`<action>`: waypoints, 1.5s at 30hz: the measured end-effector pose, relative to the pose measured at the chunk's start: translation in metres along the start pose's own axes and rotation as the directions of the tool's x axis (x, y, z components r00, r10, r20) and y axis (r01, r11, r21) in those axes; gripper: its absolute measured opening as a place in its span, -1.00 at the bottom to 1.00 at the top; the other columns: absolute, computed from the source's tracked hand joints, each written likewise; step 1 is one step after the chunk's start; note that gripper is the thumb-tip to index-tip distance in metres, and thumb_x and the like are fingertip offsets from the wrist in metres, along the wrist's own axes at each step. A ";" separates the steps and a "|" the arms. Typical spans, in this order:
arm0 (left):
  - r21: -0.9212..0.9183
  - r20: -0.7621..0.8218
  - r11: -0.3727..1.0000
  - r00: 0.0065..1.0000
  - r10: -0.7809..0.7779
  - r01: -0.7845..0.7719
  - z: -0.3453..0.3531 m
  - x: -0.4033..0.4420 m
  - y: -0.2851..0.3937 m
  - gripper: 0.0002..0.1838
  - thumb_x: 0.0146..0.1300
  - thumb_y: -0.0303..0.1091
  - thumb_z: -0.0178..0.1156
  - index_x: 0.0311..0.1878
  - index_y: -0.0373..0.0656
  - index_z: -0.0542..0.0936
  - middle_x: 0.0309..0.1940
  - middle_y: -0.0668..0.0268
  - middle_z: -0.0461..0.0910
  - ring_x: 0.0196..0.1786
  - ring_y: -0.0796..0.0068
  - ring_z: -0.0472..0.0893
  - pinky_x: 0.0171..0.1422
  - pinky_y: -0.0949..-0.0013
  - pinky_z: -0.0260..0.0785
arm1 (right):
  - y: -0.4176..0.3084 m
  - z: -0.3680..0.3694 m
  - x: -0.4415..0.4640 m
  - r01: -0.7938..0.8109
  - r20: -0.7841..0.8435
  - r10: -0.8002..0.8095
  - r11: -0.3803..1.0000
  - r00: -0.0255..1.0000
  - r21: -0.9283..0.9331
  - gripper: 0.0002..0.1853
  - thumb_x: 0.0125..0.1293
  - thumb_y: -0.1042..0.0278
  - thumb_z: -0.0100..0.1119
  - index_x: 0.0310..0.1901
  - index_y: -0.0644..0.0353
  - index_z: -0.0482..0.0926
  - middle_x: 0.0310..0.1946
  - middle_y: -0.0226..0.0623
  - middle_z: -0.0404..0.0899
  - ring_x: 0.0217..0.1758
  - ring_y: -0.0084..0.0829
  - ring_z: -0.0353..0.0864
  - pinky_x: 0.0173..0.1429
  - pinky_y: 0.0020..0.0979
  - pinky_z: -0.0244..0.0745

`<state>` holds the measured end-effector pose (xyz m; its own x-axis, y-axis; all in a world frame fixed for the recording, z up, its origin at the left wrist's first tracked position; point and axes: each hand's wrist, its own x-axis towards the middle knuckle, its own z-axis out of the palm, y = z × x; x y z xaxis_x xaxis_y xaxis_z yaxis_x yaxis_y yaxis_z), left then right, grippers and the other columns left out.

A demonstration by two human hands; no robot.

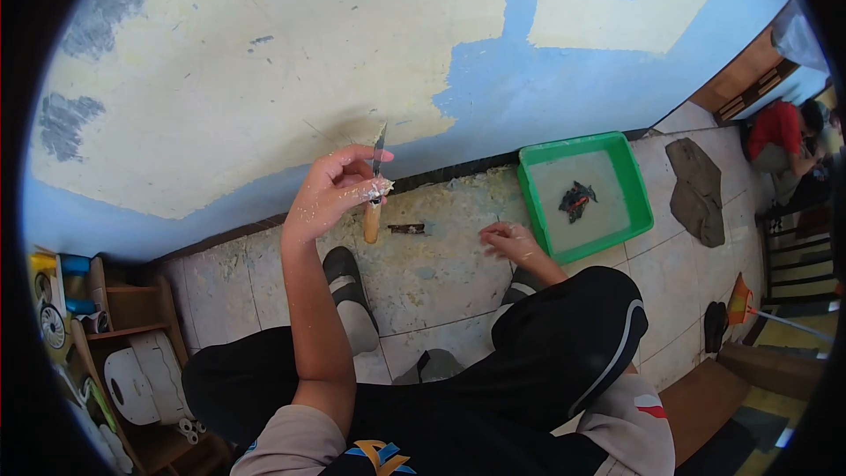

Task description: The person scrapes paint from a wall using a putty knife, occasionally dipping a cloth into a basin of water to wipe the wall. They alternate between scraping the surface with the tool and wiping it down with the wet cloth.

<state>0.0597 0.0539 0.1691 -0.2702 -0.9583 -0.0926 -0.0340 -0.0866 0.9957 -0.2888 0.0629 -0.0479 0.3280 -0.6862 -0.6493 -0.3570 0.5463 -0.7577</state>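
Observation:
In the head view my left hand [330,189] is raised near the wall, its fingers closed round a wooden-handled scraper [372,220]. The narrow blade points up, seen nearly edge-on, with pale paint scrapings on it. White flecks coat the fingers and back of that hand. Low over the floor, my right hand [515,242] holds nothing, fingers apart and a little bent. It is just left of a green basin [645,203] with cloudy water and a dark and red crumpled thing [577,201]. A short dark brown piece [406,229] lies on the tiles between my hands.
The wall [352,53] shows cream patches amid blue paint. A wooden shelf [132,335] stands left. Right are a brown cloth [696,192], an orange dustpan [738,300], dark sandals [716,326] and a seated person in red [775,137]. Paint flecks cover the tiled floor [441,291].

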 end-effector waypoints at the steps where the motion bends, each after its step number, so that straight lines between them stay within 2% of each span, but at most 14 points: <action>1: 0.002 -0.029 0.999 0.999 -0.035 0.035 0.005 0.003 0.001 -0.65 0.30 -0.46 0.32 0.14 -0.26 0.58 -0.30 0.26 0.66 -0.24 0.48 0.71 -0.11 0.45 0.54 | 0.001 -0.003 0.001 0.001 -0.002 -0.001 1.000 1.000 0.004 -0.65 0.33 0.24 0.29 0.13 0.04 0.65 0.15 -0.22 0.65 0.13 -0.13 0.65 0.15 -0.24 0.55; 2: 0.007 -0.062 0.998 0.996 -0.067 0.068 0.008 0.006 0.004 -0.64 0.30 -0.43 0.34 0.14 -0.26 0.58 -0.29 0.26 0.66 -0.24 0.49 0.70 -0.11 0.45 0.54 | 0.001 -0.006 0.004 0.414 0.019 -0.497 0.702 0.868 -0.579 -0.65 0.34 0.22 0.28 0.13 0.03 0.64 0.13 -0.22 0.65 0.13 -0.15 0.65 0.13 -0.22 0.56; 3: 0.013 -0.066 0.998 0.996 -0.065 0.066 0.012 0.010 0.007 -0.64 0.30 -0.43 0.34 0.14 -0.26 0.58 -0.29 0.26 0.66 -0.24 0.49 0.70 -0.11 0.45 0.54 | -0.001 -0.007 0.009 0.490 0.321 -0.769 -0.012 0.553 -0.872 -0.66 0.35 0.21 0.27 0.14 0.03 0.64 0.11 -0.22 0.66 0.14 -0.18 0.64 0.10 -0.21 0.56; 4: 0.010 -0.105 0.997 0.991 -0.077 0.078 0.019 0.013 0.008 -0.65 0.32 -0.41 0.31 0.14 -0.29 0.57 -0.29 0.26 0.66 -0.23 0.49 0.70 -0.12 0.44 0.57 | -0.021 -0.001 -0.001 0.494 0.324 -0.767 -0.011 0.553 -0.869 -0.66 0.35 0.21 0.27 0.14 0.03 0.64 0.11 -0.22 0.66 0.14 -0.18 0.64 0.10 -0.21 0.56; 6: -0.001 -0.139 0.996 0.987 -0.086 0.087 0.036 0.022 0.006 -0.65 0.34 -0.39 0.28 0.15 -0.31 0.56 -0.29 0.26 0.66 -0.21 0.48 0.70 -0.12 0.42 0.60 | -0.068 0.002 -0.022 0.546 0.190 -0.545 0.623 0.817 -0.559 -0.64 0.41 0.16 0.23 0.17 0.08 0.62 0.11 -0.28 0.65 0.20 -0.39 0.58 0.16 -0.31 0.50; 9: -0.040 -0.179 0.998 0.983 0.031 -0.039 0.062 0.038 -0.001 -0.58 0.25 -0.30 0.43 0.09 -0.33 0.59 -0.32 0.23 0.69 -0.23 0.46 0.71 -0.12 0.44 0.53 | -0.105 0.001 -0.033 0.507 0.218 -0.466 0.836 0.858 -0.209 -0.61 0.46 0.15 0.19 0.24 0.08 0.54 0.10 -0.28 0.62 0.12 -0.48 0.58 0.15 -0.34 0.48; 10: 0.032 -0.206 0.997 0.976 0.078 -0.073 0.073 0.042 0.000 -0.58 0.26 -0.30 0.42 0.09 -0.33 0.58 -0.30 0.21 0.70 -0.20 0.47 0.70 -0.07 0.43 0.52 | -0.112 0.000 -0.040 0.507 0.219 -0.464 0.835 0.858 -0.216 -0.61 0.46 0.15 0.19 0.24 0.08 0.54 0.10 -0.28 0.62 0.12 -0.48 0.58 0.15 -0.34 0.48; 12: 0.102 -0.233 0.988 0.963 0.136 -0.115 0.090 0.052 0.000 -0.58 0.26 -0.29 0.41 0.09 -0.33 0.58 -0.29 0.19 0.71 -0.17 0.48 0.70 -0.01 0.42 0.51 | -0.127 -0.001 -0.051 0.464 0.266 -0.509 0.859 0.819 0.215 -0.52 0.46 0.16 0.19 0.34 0.07 0.41 0.11 -0.23 0.60 0.05 -0.45 0.58 0.14 -0.34 0.48; 20: 0.115 -0.254 0.989 0.960 0.117 -0.090 0.132 0.080 0.000 -0.46 0.10 -0.13 0.52 0.02 -0.33 0.64 -0.24 0.07 0.73 -0.09 0.38 0.70 -0.01 0.35 0.51 | -0.133 0.012 -0.057 0.680 -0.116 -0.676 0.687 0.727 0.258 -0.67 0.49 0.25 0.10 0.19 0.14 0.40 -0.22 -0.34 0.55 -0.20 -0.51 0.54 -0.07 -0.43 0.46; 22: 0.123 -0.294 0.955 0.909 0.295 -0.270 0.140 0.088 -0.007 -0.45 0.09 -0.13 0.52 0.06 -0.31 0.64 -0.08 0.02 0.69 0.08 0.28 0.65 0.07 0.28 0.50 | -0.136 0.006 -0.058 0.666 -0.135 -0.677 0.633 0.723 0.396 -0.74 0.48 0.30 0.00 0.13 0.14 0.41 -0.32 -0.37 0.51 -0.31 -0.52 0.49 -0.18 -0.45 0.42; 29: 0.106 -0.266 0.971 0.935 0.235 -0.214 0.149 0.099 0.001 -0.36 -0.01 0.00 0.55 0.03 -0.28 0.67 -0.04 -0.04 0.68 0.24 0.05 0.57 0.18 0.13 0.45 | -0.149 0.006 -0.047 0.703 -0.300 -0.641 0.586 0.706 0.403 -0.66 0.53 -0.02 -0.10 -0.19 0.12 0.39 -0.47 -0.40 0.34 -0.46 -0.55 0.32 -0.38 -0.45 0.23; 36: 0.002 -0.252 0.986 0.954 0.162 -0.167 0.124 0.091 0.000 -0.43 0.27 -0.04 0.34 0.16 -0.31 0.60 0.09 0.09 0.65 0.21 0.23 0.55 0.27 0.24 0.38 | -0.169 0.005 -0.039 0.687 -0.405 -0.555 0.600 0.727 0.411 -0.45 0.56 -0.22 -0.15 -0.42 0.09 0.34 -0.67 -0.55 0.17 -0.65 -0.68 0.11 -0.58 -0.54 -0.01; 41: -0.078 -0.320 0.993 0.945 0.064 -0.094 0.105 0.082 -0.024 -0.59 0.42 -0.18 0.20 0.16 -0.31 0.60 0.07 0.19 0.66 0.17 0.41 0.54 0.31 0.32 0.32 | -0.189 0.004 -0.022 0.763 -0.614 -0.545 0.629 0.571 0.150 -0.39 0.55 -0.26 -0.15 -0.50 0.11 0.35 -0.69 -0.59 0.14 -0.64 -0.72 0.08 -0.57 -0.53 -0.07; 45: -0.022 -0.259 0.999 0.965 0.042 -0.049 0.097 0.083 -0.044 -0.54 0.46 0.02 0.08 0.21 -0.09 0.60 0.12 0.33 0.61 0.18 0.44 0.53 0.25 0.27 0.32 | -0.193 0.006 -0.020 0.748 -0.633 -0.514 0.644 0.579 0.162 -0.39 0.56 -0.23 -0.15 -0.50 0.13 0.36 -0.68 -0.58 0.16 -0.63 -0.72 0.10 -0.56 -0.53 -0.07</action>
<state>-0.0547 0.0048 0.1165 -0.0126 -0.9989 -0.0454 0.0007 -0.0455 0.9990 -0.2210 -0.0256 0.1108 -0.1802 -0.9821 0.0546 0.1572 -0.0835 -0.9840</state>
